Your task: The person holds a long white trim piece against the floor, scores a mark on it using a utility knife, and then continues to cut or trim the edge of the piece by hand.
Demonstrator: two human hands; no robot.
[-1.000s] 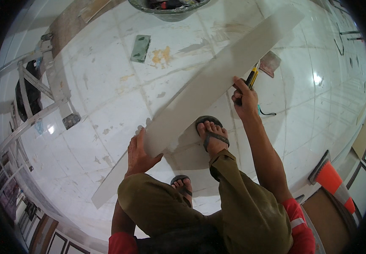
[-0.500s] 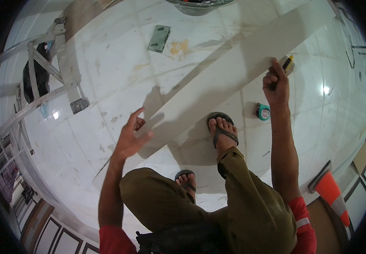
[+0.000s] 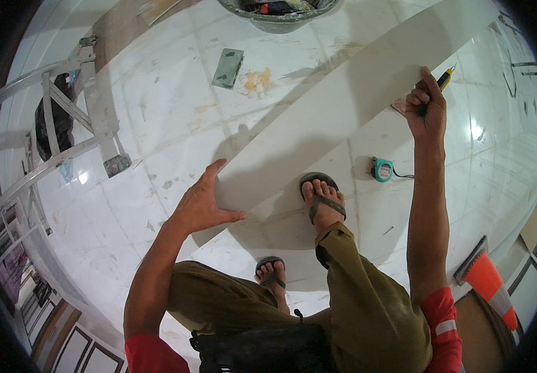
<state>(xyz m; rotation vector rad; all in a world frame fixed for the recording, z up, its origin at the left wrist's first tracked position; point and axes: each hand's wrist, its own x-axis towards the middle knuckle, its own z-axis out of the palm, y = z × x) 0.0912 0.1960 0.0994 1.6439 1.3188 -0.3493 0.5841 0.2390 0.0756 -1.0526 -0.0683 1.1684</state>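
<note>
In the head view, a long, flat, pale board (image 3: 343, 105) runs from the lower left of centre up to the upper right, its far end cut off by the dark rim, and the left hand (image 3: 201, 202) lies spread with fingers apart against its near end while a sandalled foot (image 3: 323, 200) meets its lower edge. The right hand (image 3: 427, 105), at the upper right, is closed around a yellow and black knife (image 3: 445, 77) held at the board's edge, most of the tool hidden in the fist. On the glossy white tiled floor (image 3: 156, 105) lie a small teal tape measure (image 3: 383, 169) right of the foot and a green rectangular pad (image 3: 227, 68) at the upper centre, a grey bucket (image 3: 281, 18) is cut off at the top, and a metal ladder (image 3: 63, 137) stands at the left.
</note>
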